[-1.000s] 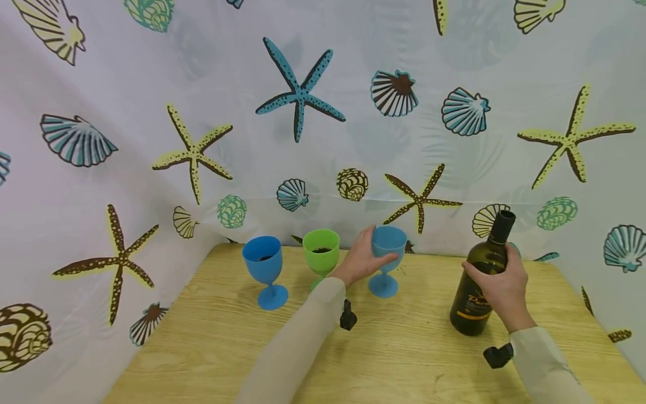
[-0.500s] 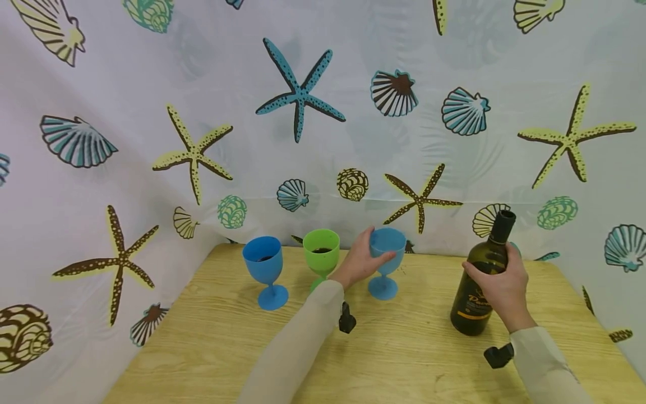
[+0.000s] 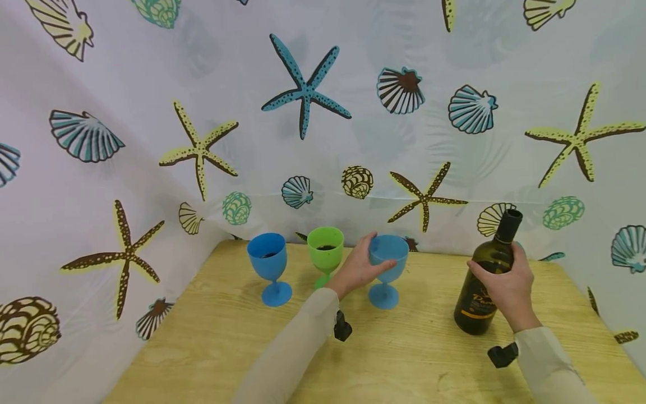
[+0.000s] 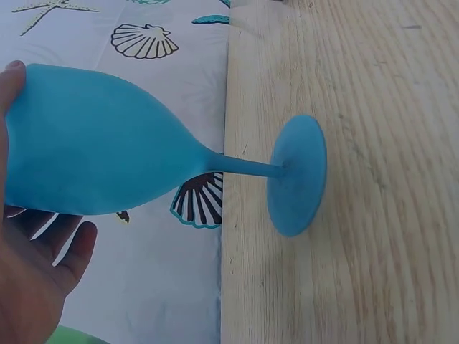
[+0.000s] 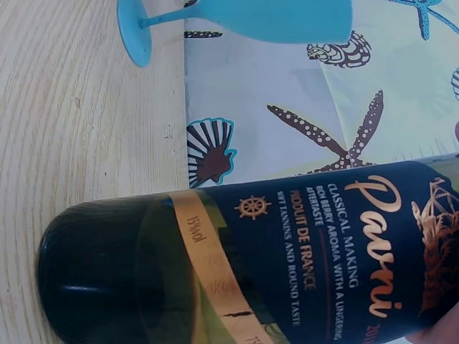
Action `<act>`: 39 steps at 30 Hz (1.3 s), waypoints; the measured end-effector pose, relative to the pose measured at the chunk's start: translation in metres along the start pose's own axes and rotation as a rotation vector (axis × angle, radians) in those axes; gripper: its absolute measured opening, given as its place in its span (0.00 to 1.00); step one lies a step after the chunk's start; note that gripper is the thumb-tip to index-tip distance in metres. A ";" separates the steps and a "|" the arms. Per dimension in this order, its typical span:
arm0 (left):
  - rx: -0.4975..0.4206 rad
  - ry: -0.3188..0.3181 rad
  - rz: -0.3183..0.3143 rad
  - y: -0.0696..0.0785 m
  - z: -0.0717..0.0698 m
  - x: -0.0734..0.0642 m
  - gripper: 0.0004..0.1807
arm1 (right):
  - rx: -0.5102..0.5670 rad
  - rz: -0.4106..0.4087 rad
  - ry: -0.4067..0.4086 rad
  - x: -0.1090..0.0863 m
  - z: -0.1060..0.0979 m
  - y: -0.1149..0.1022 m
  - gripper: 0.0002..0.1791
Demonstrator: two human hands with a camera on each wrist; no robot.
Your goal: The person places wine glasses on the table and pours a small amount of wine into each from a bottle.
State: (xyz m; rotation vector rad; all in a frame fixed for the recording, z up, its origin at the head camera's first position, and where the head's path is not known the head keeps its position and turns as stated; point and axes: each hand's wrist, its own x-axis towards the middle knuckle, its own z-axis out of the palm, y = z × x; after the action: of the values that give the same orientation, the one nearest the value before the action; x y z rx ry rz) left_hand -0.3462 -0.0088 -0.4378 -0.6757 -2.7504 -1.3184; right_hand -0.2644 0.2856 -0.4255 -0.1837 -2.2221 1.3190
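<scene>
My left hand point(image 3: 360, 268) holds a light blue goblet point(image 3: 388, 255) by its bowl, fingers behind and thumb across the near side. In the left wrist view the goblet's round foot point(image 4: 297, 175) is at the wooden table; I cannot tell if it touches. My right hand point(image 3: 507, 286) grips a dark green wine bottle point(image 3: 474, 311) around its upper body. The bottle is upright and uncapped, and its black label point(image 5: 308, 251) reads "Pavni". Left of my left hand stand a green goblet point(image 3: 325, 255) and a darker blue goblet point(image 3: 267, 261), both with dark liquid inside.
The wooden table point(image 3: 212, 342) carries everything. A white curtain point(image 3: 242, 67) printed with starfish and shells hangs behind and to both sides. Black wrist cameras point(image 3: 342, 326) sit on my cuffs.
The light blue goblet has come slightly nearer to me with my left hand. My right hand and the bottle stay in place. The head view has shifted a little.
</scene>
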 end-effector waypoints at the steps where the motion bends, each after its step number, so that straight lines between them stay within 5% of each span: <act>1: 0.006 -0.003 0.006 0.000 -0.001 -0.001 0.50 | -0.001 0.000 -0.002 0.000 0.000 0.000 0.42; 39: -0.101 -0.034 0.032 0.004 0.002 -0.039 0.46 | -0.014 -0.026 0.049 -0.003 0.001 -0.002 0.39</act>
State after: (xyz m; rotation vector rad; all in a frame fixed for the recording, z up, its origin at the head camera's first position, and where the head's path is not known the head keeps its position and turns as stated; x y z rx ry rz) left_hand -0.3087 -0.0195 -0.4443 -0.7517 -2.7022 -1.4605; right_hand -0.2625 0.2827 -0.4249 -0.1897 -2.1862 1.2723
